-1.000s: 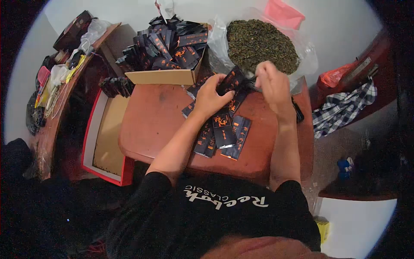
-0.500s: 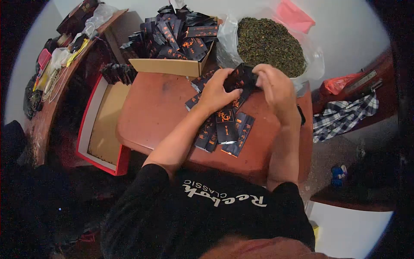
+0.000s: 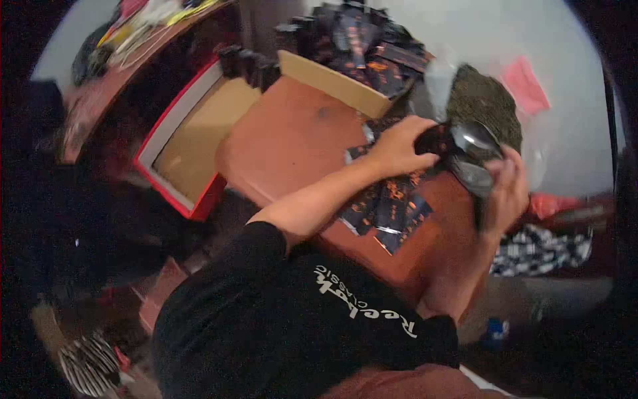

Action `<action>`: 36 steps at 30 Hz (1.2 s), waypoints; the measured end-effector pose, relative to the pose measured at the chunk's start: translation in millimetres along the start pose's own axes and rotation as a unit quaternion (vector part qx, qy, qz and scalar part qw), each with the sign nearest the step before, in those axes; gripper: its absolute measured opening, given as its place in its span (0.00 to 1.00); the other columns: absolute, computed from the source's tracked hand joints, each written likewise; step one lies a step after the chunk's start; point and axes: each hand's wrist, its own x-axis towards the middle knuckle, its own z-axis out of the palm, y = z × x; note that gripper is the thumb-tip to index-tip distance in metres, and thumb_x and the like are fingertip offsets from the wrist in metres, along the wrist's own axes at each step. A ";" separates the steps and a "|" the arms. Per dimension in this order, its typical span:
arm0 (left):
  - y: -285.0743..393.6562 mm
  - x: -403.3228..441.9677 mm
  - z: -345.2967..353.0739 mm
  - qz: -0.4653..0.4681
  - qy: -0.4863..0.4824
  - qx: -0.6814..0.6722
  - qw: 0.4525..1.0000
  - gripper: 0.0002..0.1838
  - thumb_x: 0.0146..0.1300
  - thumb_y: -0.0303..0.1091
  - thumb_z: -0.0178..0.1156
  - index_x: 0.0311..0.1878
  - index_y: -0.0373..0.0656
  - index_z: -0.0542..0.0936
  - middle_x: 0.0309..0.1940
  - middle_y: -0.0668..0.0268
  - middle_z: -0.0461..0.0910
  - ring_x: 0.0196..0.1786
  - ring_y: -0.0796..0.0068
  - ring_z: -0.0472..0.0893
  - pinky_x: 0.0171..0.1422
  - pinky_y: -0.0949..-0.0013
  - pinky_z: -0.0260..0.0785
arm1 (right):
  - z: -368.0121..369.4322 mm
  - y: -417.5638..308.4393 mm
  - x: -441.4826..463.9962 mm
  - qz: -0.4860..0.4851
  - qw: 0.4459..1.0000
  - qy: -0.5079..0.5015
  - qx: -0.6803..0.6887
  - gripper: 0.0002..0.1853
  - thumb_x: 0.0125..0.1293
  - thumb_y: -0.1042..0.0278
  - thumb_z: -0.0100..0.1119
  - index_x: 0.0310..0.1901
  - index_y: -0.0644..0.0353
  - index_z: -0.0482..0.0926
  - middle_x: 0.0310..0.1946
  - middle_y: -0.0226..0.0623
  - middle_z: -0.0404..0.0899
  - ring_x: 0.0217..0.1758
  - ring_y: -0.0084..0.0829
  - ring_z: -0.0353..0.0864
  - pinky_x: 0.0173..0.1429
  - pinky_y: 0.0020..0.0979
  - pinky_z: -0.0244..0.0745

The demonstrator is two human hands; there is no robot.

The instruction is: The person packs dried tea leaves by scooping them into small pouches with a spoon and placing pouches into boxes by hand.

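Note:
Held upright in my left hand is a black packet with its fingers wrapped round it, above the table. My right hand, smeared by motion, grips a shiny rounded metal scoop whose end is beside the packet's top. Under and in front of my left hand, several black packets with orange print overlap on the reddish-brown table. Behind the scoop lies a heap of dark green dried leaves on clear plastic.
A cardboard box full of black packets stands at the table's back. A red-edged tray is left of the table, holding dark packets at its far end. Pink plastic and checked cloth are at the right.
The view has turned, shifting the scene. The metal scoop now shows beside the packet, and my right hand has moved lower and away from my left. My left hand still holds the packet.

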 end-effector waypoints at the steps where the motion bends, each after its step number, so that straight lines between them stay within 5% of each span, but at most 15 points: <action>1: 4.4 0.4 -4.4 -0.003 0.008 -0.011 1.000 0.33 0.49 0.41 0.73 0.57 0.37 0.76 0.52 0.53 0.78 0.57 0.53 0.78 0.64 0.58 0.70 | -2.9 12.0 -2.3 0.031 0.994 0.043 0.097 0.15 0.77 0.66 0.50 0.56 0.66 0.77 0.35 0.32 0.80 0.37 0.22 0.77 0.44 0.26 0.75; 5: 17.6 7.2 -36.6 0.018 0.062 -0.029 0.997 0.33 0.48 0.41 0.73 0.58 0.39 0.76 0.51 0.53 0.77 0.56 0.53 0.78 0.63 0.58 0.70 | -25.6 43.5 -22.0 0.026 0.991 0.119 0.050 0.16 0.78 0.64 0.48 0.54 0.68 0.78 0.31 0.31 0.80 0.33 0.20 0.75 0.37 0.24 0.70; 9: 21.9 -11.2 -111.4 -0.053 0.128 -0.098 0.986 0.34 0.47 0.39 0.74 0.59 0.39 0.75 0.53 0.54 0.79 0.57 0.57 0.79 0.62 0.59 0.71 | -64.3 62.7 -50.4 -0.120 0.981 0.090 -0.124 0.16 0.77 0.63 0.49 0.49 0.68 0.79 0.34 0.32 0.82 0.34 0.26 0.78 0.38 0.27 0.73; 12: 12.8 -35.3 -184.4 -0.158 0.195 -0.136 0.958 0.35 0.50 0.37 0.74 0.62 0.40 0.73 0.54 0.56 0.79 0.57 0.63 0.79 0.60 0.62 0.74 | -91.9 41.4 -63.5 0.116 0.974 -0.048 -0.191 0.14 0.77 0.63 0.48 0.48 0.64 0.80 0.35 0.35 0.83 0.36 0.25 0.79 0.40 0.29 0.73; 15: -30.4 -57.2 -251.1 -0.213 0.279 0.048 0.935 0.35 0.52 0.36 0.73 0.63 0.39 0.72 0.55 0.56 0.79 0.55 0.65 0.80 0.57 0.63 0.74 | -84.6 46.8 -68.4 0.074 0.953 -0.112 -0.271 0.13 0.77 0.63 0.47 0.46 0.60 0.81 0.32 0.37 0.82 0.33 0.25 0.79 0.37 0.30 0.72; 23: -201.2 -81.5 -311.7 -0.262 0.231 0.008 0.937 0.34 0.51 0.36 0.75 0.60 0.35 0.74 0.51 0.58 0.81 0.56 0.65 0.80 0.59 0.63 0.73 | -62.2 98.5 -75.2 0.053 0.966 -0.134 -0.213 0.13 0.77 0.62 0.47 0.42 0.60 0.80 0.26 0.34 0.78 0.26 0.24 0.73 0.33 0.29 0.69; 30: -266.2 -81.1 -294.2 -0.288 0.129 0.200 0.928 0.42 0.49 0.46 0.75 0.64 0.34 0.72 0.58 0.43 0.76 0.63 0.49 0.75 0.68 0.57 0.68 | -57.0 92.3 -69.9 0.087 0.977 -0.119 -0.155 0.13 0.77 0.63 0.48 0.43 0.61 0.79 0.20 0.29 0.74 0.22 0.20 0.71 0.29 0.27 0.65; 36: -289.3 -80.3 -282.1 -0.269 0.104 0.262 0.921 0.41 0.52 0.48 0.74 0.64 0.34 0.72 0.59 0.43 0.75 0.64 0.46 0.73 0.68 0.54 0.67 | -54.2 110.5 -76.2 0.120 0.988 -0.084 -0.044 0.13 0.77 0.64 0.47 0.41 0.64 0.77 0.18 0.28 0.71 0.20 0.18 0.68 0.28 0.23 0.63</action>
